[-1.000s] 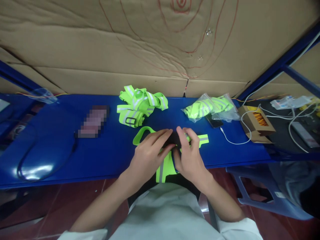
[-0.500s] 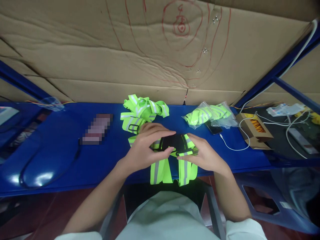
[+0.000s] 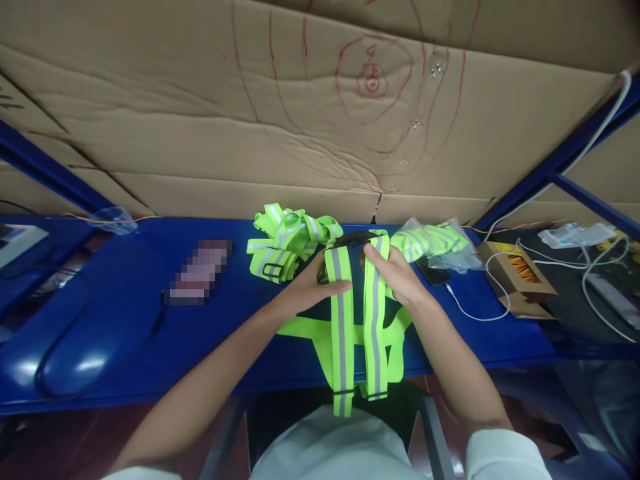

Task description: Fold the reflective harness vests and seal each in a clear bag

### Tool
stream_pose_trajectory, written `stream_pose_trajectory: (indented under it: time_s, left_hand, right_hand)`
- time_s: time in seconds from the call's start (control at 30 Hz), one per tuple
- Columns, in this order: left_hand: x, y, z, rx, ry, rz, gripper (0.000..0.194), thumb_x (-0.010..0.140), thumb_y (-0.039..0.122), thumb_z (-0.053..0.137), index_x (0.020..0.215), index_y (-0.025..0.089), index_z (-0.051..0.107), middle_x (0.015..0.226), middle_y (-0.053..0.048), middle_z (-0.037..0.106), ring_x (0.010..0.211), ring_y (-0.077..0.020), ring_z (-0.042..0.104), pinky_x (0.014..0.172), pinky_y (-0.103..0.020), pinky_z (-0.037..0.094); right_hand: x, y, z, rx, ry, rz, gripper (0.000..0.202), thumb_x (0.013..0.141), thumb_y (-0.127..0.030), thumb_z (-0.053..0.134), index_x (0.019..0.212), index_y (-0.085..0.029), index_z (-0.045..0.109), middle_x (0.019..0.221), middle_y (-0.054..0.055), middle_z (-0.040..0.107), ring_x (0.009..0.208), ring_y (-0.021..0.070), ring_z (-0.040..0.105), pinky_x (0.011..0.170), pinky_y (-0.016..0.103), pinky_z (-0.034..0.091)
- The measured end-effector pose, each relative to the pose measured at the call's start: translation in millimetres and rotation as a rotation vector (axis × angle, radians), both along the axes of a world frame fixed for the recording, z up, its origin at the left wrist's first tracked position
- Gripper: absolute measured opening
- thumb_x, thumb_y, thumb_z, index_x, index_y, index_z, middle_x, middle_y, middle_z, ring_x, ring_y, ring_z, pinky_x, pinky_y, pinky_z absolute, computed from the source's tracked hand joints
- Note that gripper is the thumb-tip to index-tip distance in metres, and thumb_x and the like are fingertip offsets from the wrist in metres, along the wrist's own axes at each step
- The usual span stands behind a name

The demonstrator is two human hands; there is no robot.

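In front of me, over the table's near edge, I hold up a lime-yellow reflective vest (image 3: 342, 313) made of straps with grey stripes. My left hand (image 3: 313, 283) grips the left strap near its top, thumb across the front. My right hand (image 3: 397, 273) is closed on the right strap, its thumb pressed on the webbing. A black piece (image 3: 356, 239) joins the two straps at the top, between my hands. Black slider buckles sit low on the hanging straps. Behind my left hand lies a heap of similar reflective straps (image 3: 280, 233) with a black buckle.
A clear bag of reflective straps (image 3: 440, 241) lies back right, beside a dark phone (image 3: 433, 272) and a white cable (image 3: 475, 319). Right of these stands an open cardboard box (image 3: 520, 280). A pixelated object (image 3: 200, 272) lies left on the blue table (image 3: 115, 320). Cardboard (image 3: 200, 120) lines the back.
The black piece has tipped up and away, and both straps now hang down toward me in full length. My hands have moved apart from its sides onto the straps.
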State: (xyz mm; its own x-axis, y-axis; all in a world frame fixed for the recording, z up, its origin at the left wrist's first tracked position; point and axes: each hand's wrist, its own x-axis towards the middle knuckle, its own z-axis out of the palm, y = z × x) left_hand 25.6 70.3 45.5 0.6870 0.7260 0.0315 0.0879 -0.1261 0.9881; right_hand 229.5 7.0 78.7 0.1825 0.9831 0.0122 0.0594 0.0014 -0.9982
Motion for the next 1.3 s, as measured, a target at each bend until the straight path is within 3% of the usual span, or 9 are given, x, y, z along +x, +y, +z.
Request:
stream_pose_trajectory:
  time_s: [0.07,0.17,0.27,0.4,0.5,0.6,0.87,1.07,1.3]
  left_hand:
    - [4,-4,-6.5,0.077,0.056,0.089,0.059,0.09,0.053,0.072,0.14,0.022,0.059,0.141,-0.016,0.065,0.132,-0.0352,0.062,0.111,-0.055,0.051]
    - [4,-8,-11.8,0.307,0.121,0.151,0.053,0.095,0.053,0.066,0.137,0.021,0.063,0.144,-0.015,0.062,0.138,-0.0362,0.054,0.116,-0.057,0.045]
    - [0,-11,-11.7,0.394,0.202,0.133,0.044,0.098,0.051,0.06,0.127,0.019,0.07,0.135,-0.015,0.067,0.13,-0.036,0.06,0.111,-0.057,0.048]
    - [-2,-11,-7.6,0.01,0.066,0.028,0.044,0.099,0.055,0.056,0.109,0.018,0.077,0.114,-0.012,0.077,0.102,-0.0299,0.074,0.095,-0.048,0.06]
    - [-3,-8,-2.2,-0.408,-0.188,0.061,0.042,0.094,0.051,0.067,0.113,0.014,0.075,0.109,-0.014,0.079,0.094,-0.0275,0.077,0.094,-0.045,0.062]
    - [-3,-6,2.3,-0.627,-0.306,0.072,0.041,0.091,0.044,0.072,0.118,0.013,0.074,0.113,-0.016,0.079,0.099,-0.0303,0.077,0.094,-0.047,0.063]
    - [3,-14,-12.6,-0.564,-0.26,0.116,0.052,0.086,0.05,0.08,0.126,0.018,0.072,0.125,-0.013,0.076,0.116,-0.0315,0.072,0.104,-0.047,0.058]
    - [4,-11,-18.8,-0.609,-0.256,0.148,0.046,0.085,0.054,0.079,0.108,0.014,0.078,0.112,-0.013,0.079,0.114,-0.0323,0.073,0.111,-0.048,0.051]
    - [7,-19,-20.1,-0.639,-0.296,0.172,0.056,0.081,0.053,0.084,0.124,0.017,0.075,0.122,-0.014,0.077,0.118,-0.0351,0.071,0.106,-0.046,0.053]
  right_hand:
    - [-3,4,-5.2,-0.023,0.042,0.013,0.054,0.081,-0.073,0.072,0.085,-0.019,0.072,0.083,0.005,0.074,0.078,0.019,0.069,0.077,0.031,0.055]
    - [-6,4,-14.0,-0.027,0.115,0.018,0.05,0.083,-0.068,0.074,0.096,-0.02,0.077,0.095,0.006,0.078,0.09,0.0215,0.073,0.09,0.035,0.056]
    - [-7,3,-21.7,-0.069,0.041,-0.004,0.049,0.085,-0.067,0.072,0.095,-0.02,0.081,0.079,0.003,0.075,0.084,0.0209,0.073,0.085,0.034,0.057]
    - [-7,0,-27.9,-0.101,-0.072,-0.04,0.052,0.086,-0.068,0.071,0.089,-0.016,0.081,0.064,0.0,0.067,0.073,0.0185,0.069,0.069,0.029,0.054]
    - [-7,-2,-26.6,-0.139,0.085,0.055,0.048,0.083,-0.063,0.078,0.096,-0.017,0.081,0.085,0.004,0.076,0.084,0.0196,0.072,0.076,0.03,0.058]
    - [-9,-5,-22.3,-0.165,0.218,0.198,0.049,0.078,-0.055,0.085,0.113,-0.021,0.079,0.105,0.005,0.079,0.095,0.0201,0.074,0.084,0.032,0.061]
    - [-19,-4,-33.6,-0.152,0.216,0.155,0.051,0.082,-0.058,0.081,0.115,-0.019,0.078,0.11,0.008,0.079,0.101,0.0239,0.075,0.092,0.037,0.06]
    - [-16,-3,-39.1,-0.091,0.095,0.055,0.05,0.083,-0.058,0.08,0.114,-0.019,0.079,0.113,0.008,0.079,0.105,0.0264,0.075,0.098,0.043,0.058]
    - [-18,-2,-42.0,-0.134,0.174,0.081,0.046,0.077,-0.058,0.084,0.105,-0.022,0.082,0.103,0.005,0.081,0.099,0.0263,0.076,0.099,0.044,0.057]
